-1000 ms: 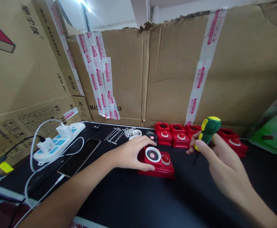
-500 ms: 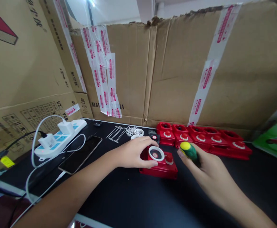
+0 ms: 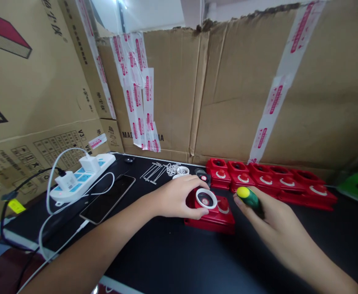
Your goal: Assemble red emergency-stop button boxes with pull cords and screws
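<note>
My left hand (image 3: 176, 198) grips the left side of a red plastic unit (image 3: 213, 216) lying on the black table (image 3: 173, 257); its thumb and fingers curl around the edge beside a white ring with a red centre (image 3: 206, 198). My right hand (image 3: 267, 222) is closed around a green and yellow screwdriver (image 3: 249, 198), handle end up, just right of the unit. The screwdriver's tip is hidden behind my fingers.
A row of several red units (image 3: 267, 181) lines the cardboard wall (image 3: 234, 94) at the back. Metal pins (image 3: 153, 171) and small white rings (image 3: 182, 170) lie behind my left hand. A phone (image 3: 108, 199), a white power strip (image 3: 82, 177) with chargers and cables sit at the left.
My right hand has lowered the screwdriver from upright in the air down beside the red unit. My left hand has stayed on the unit. The camera view shifted slightly left.
</note>
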{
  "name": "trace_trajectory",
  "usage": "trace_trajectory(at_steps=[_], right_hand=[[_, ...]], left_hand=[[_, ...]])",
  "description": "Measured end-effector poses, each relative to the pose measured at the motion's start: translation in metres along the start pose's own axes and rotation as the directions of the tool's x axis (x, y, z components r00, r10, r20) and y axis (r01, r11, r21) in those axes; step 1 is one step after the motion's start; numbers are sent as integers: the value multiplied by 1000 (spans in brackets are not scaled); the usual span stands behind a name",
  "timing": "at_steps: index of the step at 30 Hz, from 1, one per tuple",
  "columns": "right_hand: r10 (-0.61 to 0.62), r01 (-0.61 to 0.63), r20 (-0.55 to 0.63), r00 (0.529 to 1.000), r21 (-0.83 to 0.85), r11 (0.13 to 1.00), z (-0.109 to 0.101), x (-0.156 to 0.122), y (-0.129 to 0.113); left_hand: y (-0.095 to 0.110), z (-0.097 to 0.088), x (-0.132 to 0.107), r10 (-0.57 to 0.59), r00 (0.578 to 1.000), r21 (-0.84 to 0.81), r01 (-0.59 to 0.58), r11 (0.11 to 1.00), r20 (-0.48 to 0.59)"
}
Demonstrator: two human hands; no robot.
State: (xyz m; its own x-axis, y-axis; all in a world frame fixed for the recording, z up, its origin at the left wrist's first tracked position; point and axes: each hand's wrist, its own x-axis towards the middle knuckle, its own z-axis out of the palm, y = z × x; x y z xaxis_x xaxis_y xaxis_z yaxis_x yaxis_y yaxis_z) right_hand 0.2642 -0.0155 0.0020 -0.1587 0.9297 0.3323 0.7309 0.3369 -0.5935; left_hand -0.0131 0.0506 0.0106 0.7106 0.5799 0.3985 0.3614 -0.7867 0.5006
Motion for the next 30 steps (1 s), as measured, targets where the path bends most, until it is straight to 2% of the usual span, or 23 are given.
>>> trace_trajectory(at_steps=[13, 20, 23, 27, 28, 30], right_hand=[[19, -21, -64, 998, -31, 999, -5, 2, 0], [38, -49, -119, 992, -85, 995, -10, 4, 1], [96, -117, -158, 983, -129, 985, -16, 6, 9], [162, -189, -171, 972, -156, 969, -23, 10, 23], [162, -187, -155, 975, -160, 969, -24, 10, 26], [130, -153, -148, 980, -152, 977, -22, 11, 31]], left_hand=[[2, -1, 0, 24, 1000, 4, -24, 1000, -17], [11, -5, 2, 73, 994, 35, -70, 997, -79], [18, -6, 1, 132, 979, 47, -127, 991, -152], [37, 1, -3, 254, 918, 103, -233, 967, -305], [42, 5, -4, 291, 910, 103, -273, 957, -293], [49, 15, -6, 360, 911, 58, -356, 933, -199]])
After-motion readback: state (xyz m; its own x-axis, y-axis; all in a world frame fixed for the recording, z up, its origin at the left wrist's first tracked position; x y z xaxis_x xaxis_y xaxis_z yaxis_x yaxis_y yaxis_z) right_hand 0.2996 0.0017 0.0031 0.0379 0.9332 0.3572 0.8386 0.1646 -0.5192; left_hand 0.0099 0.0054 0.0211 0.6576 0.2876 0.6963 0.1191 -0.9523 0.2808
